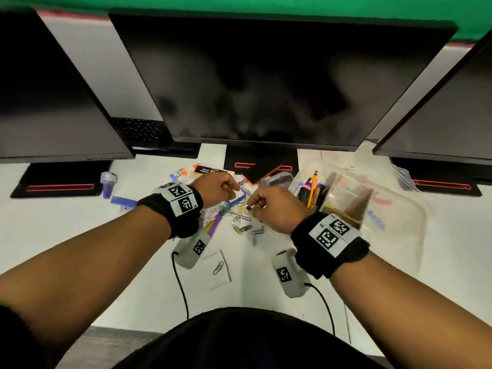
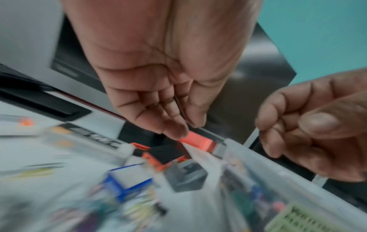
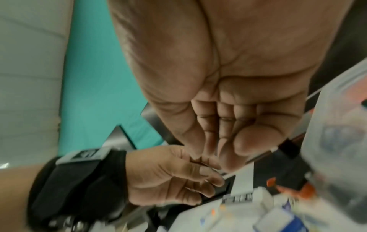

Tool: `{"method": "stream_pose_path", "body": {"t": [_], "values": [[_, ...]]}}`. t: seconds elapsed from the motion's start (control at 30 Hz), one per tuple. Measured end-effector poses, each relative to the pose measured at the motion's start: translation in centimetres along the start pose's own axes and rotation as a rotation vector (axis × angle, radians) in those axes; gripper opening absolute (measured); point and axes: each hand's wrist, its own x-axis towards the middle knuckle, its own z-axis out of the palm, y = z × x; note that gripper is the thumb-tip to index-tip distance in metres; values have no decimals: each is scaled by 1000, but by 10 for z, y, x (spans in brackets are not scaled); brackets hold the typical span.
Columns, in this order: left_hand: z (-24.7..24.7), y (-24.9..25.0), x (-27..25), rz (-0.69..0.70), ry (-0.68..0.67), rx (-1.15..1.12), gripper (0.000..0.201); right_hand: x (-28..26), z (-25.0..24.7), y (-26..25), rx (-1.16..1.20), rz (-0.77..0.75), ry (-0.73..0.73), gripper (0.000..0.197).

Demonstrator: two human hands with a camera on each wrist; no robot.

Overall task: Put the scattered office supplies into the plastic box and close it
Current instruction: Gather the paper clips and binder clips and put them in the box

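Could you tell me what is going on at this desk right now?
A person is tidying office supplies into a clear plastic box, which stands open at the right with pencils and markers already inside. Both hands are raised over a pile of coloured paper clips. The right hand pinches something small and dark; the left hand has its fingers pinched too, though what it holds is unclear. A glue bottle, a purple glue stick and more clips remain on the desk.

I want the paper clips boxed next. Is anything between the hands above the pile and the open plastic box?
Nothing visible blocks the way. The plastic box lies open just right of the right hand, beside the paper clips.
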Motion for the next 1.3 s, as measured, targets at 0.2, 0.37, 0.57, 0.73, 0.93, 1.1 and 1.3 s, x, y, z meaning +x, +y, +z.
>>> {"method": "stream_pose_path", "body": {"t": [0.2, 0.37, 0.57, 0.73, 0.93, 1.1, 1.3], "values": [[-6, -97, -36, -176, -181, 275, 25, 22, 96, -2, -277, 111, -312, 35], [-6, -147, -48, -214, -151, 349, 27, 18, 143, 11, -381, 213, -368, 23], [-4, -158, -47, -139, -180, 319, 25, 24, 148, 13, -341, 378, -180, 25], [-8, -158, -40, -41, -138, 274, 27, 36, 144, 5, -182, 459, 8, 25], [-1, -133, -43, -154, -326, -414, 26, 54, 144, -24, 359, 337, 142, 27], [-15, -128, -45, -308, -493, -889, 11, 77, 155, -35, 505, 359, 223, 26], [-25, -142, -44, -214, -470, -848, 49, 96, 167, -44, 696, 426, 171, 21]]}}
